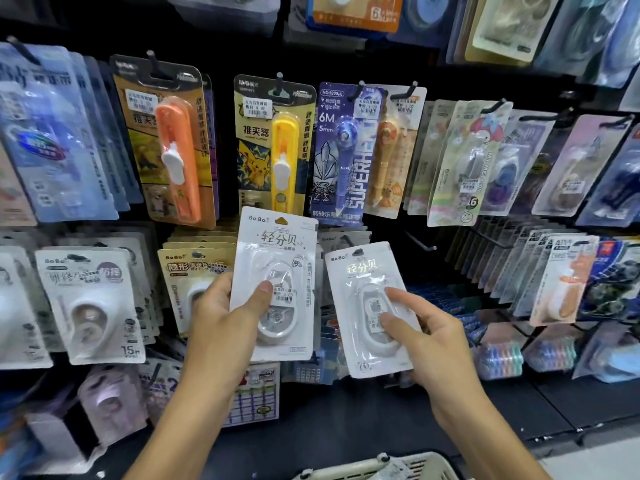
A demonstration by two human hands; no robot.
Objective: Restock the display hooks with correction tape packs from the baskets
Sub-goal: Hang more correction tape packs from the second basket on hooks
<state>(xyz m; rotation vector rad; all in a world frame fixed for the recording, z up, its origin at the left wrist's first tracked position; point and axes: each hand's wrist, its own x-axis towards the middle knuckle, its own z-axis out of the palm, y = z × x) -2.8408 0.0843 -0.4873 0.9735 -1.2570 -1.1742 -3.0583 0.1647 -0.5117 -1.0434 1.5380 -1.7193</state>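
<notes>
My left hand (221, 317) grips a white correction tape pack (277, 258), thumb on its blister, held upright before the display. My right hand (429, 337) pinches a second white correction tape pack (363, 271), tilted slightly left, thumb and fingers on its blister. Both packs are held in front of the lower row of hooks. A bare black hook (420, 241) juts out just right of the right-hand pack. The rim of a white basket (381, 467) shows at the bottom edge, below my wrists.
The black pegboard wall is packed with hanging stationery: an orange clip pusher pack (173, 140), a yellow one (273, 143), a purple pen-type tape pack (341, 150). Beige BoBo packs (188, 271) hang left of my left hand. A black shelf ledge (346, 420) runs below.
</notes>
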